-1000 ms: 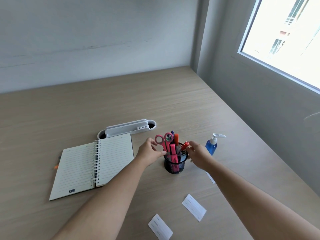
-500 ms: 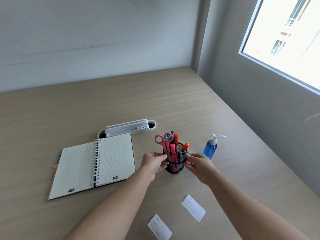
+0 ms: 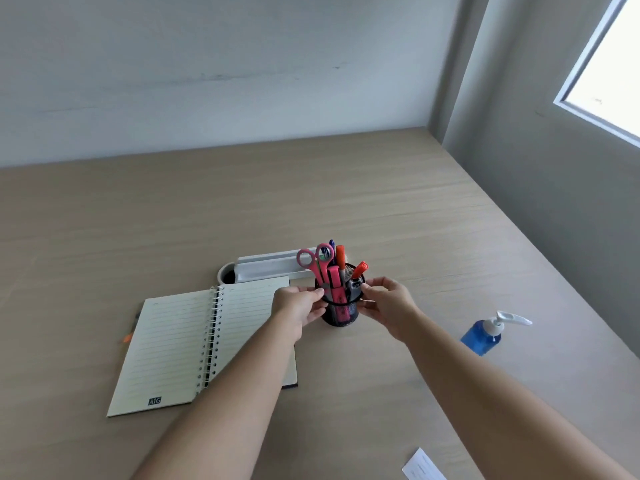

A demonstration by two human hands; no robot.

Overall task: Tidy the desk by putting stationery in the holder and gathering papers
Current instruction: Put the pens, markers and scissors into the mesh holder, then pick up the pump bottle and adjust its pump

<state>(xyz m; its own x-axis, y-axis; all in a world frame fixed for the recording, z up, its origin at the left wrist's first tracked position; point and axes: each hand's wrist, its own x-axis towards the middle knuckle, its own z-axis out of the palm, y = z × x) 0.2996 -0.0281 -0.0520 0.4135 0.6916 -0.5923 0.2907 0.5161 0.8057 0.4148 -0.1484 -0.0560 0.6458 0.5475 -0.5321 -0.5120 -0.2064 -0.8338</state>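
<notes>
A black mesh holder [image 3: 341,314] stands near the desk's middle, filled with pink scissors [image 3: 313,259], a pink highlighter [image 3: 335,281], orange markers [image 3: 340,255] and a pen. My left hand [image 3: 300,306] grips the holder's left side and my right hand [image 3: 388,306] grips its right side at the rim. An open spiral notebook [image 3: 180,344] lies to the left, partly under my left forearm. One white paper slip [image 3: 423,466] shows at the bottom edge.
A white desk cable tray [image 3: 273,265] sits just behind the holder. A blue pump bottle [image 3: 485,336] stands to the right. An orange pen tip [image 3: 127,338] peeks out left of the notebook. Grey walls bound the wooden desk [image 3: 381,209] at the back and right.
Both hands dropped from the holder's top to its sides and closed on it. The holder now sits further left, away from the blue bottle and closer to the notebook. The view tilted up.
</notes>
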